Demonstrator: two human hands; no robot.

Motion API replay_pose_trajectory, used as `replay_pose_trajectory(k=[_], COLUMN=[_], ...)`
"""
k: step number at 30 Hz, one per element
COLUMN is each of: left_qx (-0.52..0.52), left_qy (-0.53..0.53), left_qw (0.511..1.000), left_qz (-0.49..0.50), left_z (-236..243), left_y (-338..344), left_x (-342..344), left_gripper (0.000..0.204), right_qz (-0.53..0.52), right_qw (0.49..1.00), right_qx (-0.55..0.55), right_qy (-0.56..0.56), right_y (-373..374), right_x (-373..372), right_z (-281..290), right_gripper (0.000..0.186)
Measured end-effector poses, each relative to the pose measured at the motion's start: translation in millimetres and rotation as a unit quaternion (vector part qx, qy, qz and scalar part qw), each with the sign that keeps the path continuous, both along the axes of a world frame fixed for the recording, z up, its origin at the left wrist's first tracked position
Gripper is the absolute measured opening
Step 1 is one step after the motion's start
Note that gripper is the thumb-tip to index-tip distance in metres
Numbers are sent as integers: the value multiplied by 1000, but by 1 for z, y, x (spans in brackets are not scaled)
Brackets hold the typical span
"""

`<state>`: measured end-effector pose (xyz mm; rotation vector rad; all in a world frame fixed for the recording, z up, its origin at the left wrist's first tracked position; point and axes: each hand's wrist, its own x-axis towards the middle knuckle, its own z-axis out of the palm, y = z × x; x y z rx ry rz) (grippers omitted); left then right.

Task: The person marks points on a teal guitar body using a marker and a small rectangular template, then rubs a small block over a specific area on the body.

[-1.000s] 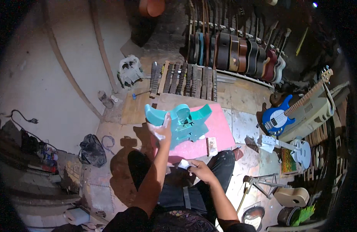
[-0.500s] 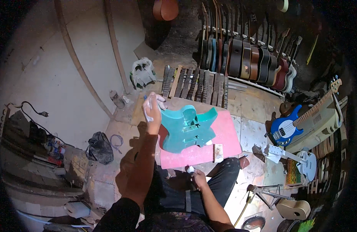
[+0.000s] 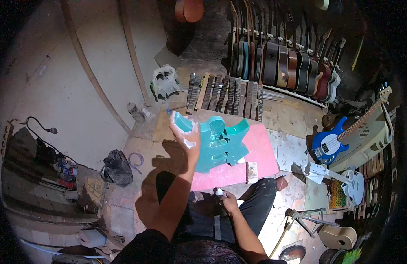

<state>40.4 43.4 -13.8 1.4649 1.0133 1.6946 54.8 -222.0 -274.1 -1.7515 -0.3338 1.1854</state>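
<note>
A teal electric guitar body (image 3: 221, 152) with open cavities lies on a pink board (image 3: 260, 149) in front of me. My left hand (image 3: 186, 136), smeared with white, grips the far-left horn of the body, with teal showing between thumb and fingers. Low near my lap, my right hand (image 3: 230, 203) is closed on a small white object (image 3: 219, 192); its kind cannot be made out. A small pale pad (image 3: 252, 173) with a dark toothed edge sits at the board's near-right part. Beside the body's right edge is a white lump (image 3: 242, 161).
Several guitar necks (image 3: 225, 94) lie in a row beyond the board. Behind them, guitars (image 3: 285, 66) stand in a rack. A blue bass (image 3: 330, 143) leans at the right, near a pale guitar (image 3: 354, 188). A black bag (image 3: 116, 168) rests on the floor left.
My left hand has moved right and slightly down, from beside the guitar body's left edge onto its horn. My right hand stays low, still holding the small white object.
</note>
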Motion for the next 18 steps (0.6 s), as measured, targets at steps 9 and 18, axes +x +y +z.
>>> replay_pose_trajectory(k=[9,18], left_qx=[-2,-78], left_qy=[34,82], left_qw=[999,984], left_qz=[-13,-135], left_z=[-18,21], left_y=[16,26], left_x=[-25,-51], left_gripper=[38,31], right_qz=[-11,-20], right_qw=[1000,999], right_qx=[-1,30], right_qy=[7,1], right_y=[3,1], right_x=[-1,-2], right_z=[5,-4], right_gripper=[17,20])
